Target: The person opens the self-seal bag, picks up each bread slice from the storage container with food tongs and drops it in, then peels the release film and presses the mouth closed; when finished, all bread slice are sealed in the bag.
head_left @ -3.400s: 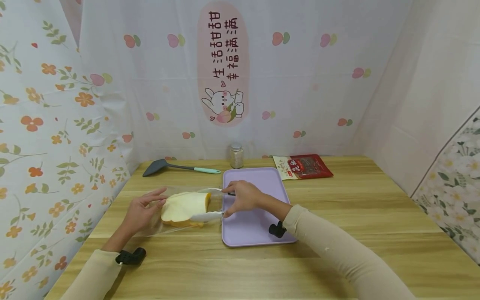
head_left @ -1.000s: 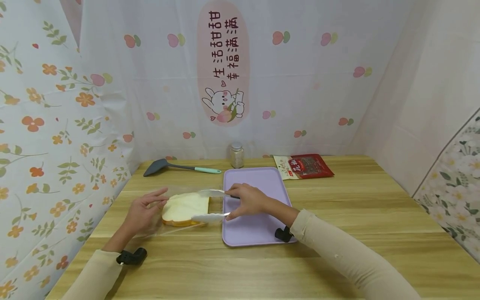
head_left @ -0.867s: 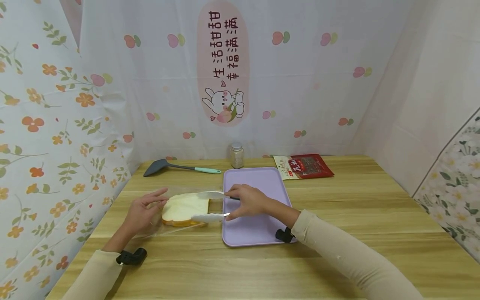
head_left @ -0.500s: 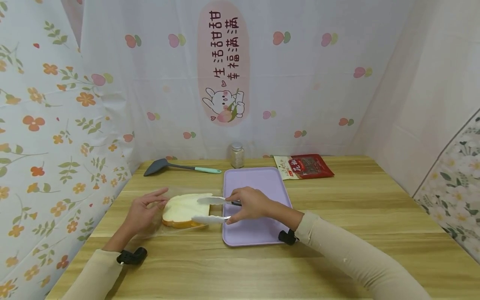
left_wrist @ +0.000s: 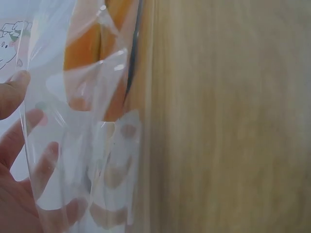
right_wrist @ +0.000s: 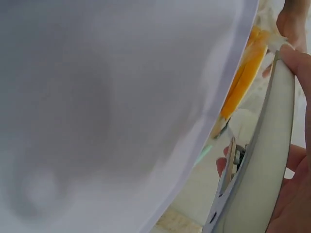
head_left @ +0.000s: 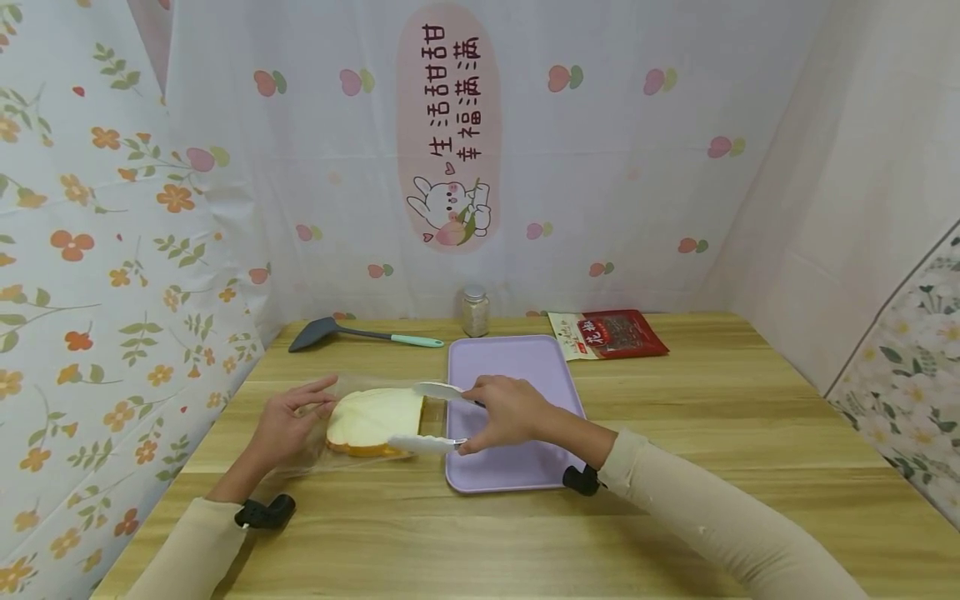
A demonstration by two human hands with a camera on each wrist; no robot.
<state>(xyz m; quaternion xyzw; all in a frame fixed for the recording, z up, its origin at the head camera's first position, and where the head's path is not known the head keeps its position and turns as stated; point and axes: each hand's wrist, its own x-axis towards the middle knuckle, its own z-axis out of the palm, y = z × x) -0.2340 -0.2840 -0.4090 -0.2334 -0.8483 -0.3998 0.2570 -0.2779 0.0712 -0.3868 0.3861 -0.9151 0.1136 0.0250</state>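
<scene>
The left grip (head_left: 288,421) holds the clear bag (left_wrist: 68,131) around the bread (head_left: 372,417) — the right grip (head_left: 515,412) clasps spread tongs (head_left: 422,444).

- left hand (left_wrist: 22,174) at left edge, holding clear plastic bag (left_wrist: 80,141)
- bread (left_wrist: 83,51) inside bag, orange crust, near top
- wood-grain worktop (left_wrist: 228,116) fills right half, blurred
- cartoon-print cloth (left_wrist: 7,52) upper left

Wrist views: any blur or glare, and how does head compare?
Left wrist: white glints on the clear bag, grain soft on the table; right wrist: large pale surface blurred, with dim shading; head: even light, bread crisper, faint shadow by the right sleeve.
</scene>
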